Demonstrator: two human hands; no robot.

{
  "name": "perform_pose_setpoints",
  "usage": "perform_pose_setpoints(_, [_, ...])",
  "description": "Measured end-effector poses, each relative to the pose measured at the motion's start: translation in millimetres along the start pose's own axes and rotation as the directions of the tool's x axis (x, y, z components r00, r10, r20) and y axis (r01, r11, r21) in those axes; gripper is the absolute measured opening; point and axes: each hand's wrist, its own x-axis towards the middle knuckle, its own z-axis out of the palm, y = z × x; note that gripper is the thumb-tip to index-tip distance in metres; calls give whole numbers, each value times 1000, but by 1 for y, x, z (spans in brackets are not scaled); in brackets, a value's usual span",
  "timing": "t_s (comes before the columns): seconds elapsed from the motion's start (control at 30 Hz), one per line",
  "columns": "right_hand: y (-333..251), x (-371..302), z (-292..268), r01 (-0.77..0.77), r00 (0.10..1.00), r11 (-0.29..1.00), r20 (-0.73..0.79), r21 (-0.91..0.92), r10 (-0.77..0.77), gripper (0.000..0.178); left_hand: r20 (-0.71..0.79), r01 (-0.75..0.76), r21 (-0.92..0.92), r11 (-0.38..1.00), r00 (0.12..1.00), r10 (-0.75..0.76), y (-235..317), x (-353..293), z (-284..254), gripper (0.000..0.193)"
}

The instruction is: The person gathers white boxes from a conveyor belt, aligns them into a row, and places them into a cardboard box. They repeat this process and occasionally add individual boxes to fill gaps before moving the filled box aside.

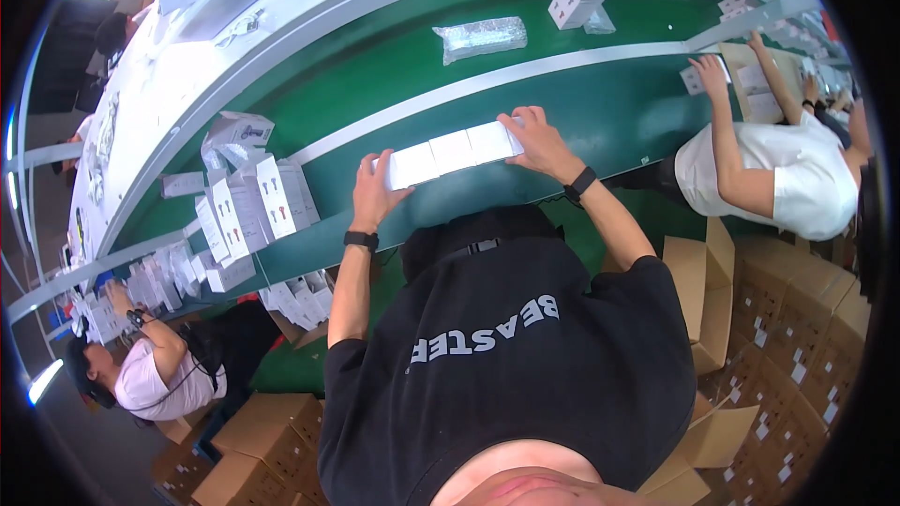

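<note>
A row of small white boxes, set side by side with thin seams between them, spans the space between my two hands over the green work surface. My left hand is closed on the left end of the row, thumb along the near side. At the other end, my right hand grips the last box, with its fingers over the far side and the thumb nearer me. The undersides of the boxes are hidden, so I cannot tell whether they touch the surface.
Printed white boxes stand clustered to the left. Beyond a white divider strip lie a bubble-wrapped packet and more boxes. Co-workers sit on the left and right. Cardboard cartons are stacked behind me.
</note>
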Motion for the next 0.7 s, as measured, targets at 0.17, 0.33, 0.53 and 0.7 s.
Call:
perform_pose_setpoints(0.17, [-19, -25, 12, -42, 998, 999, -45, -21, 41, 83, -17, -126, -32, 991, 992, 126, -18, -9, -4, 81])
perform_pose_setpoints(0.33, [-99, -89, 22, -246, 958, 969, -149, 14, 245, 76, 42, -333, -47, 942, 941, 335, -37, -22, -26, 79])
perform_pose_setpoints(0.53, [-208, -191, 48, -642, 696, 764, -371, 60, 615, 71, 142, -695, -114, 710, 696, 704, -16, -5, -25, 77])
perform_pose_setpoints(0.7, [-325, -248, 111, -875, 269, 430, -518, 220, 812, 67, 253, -888, -269, 373, 309, 917, 26, -9, -7, 77])
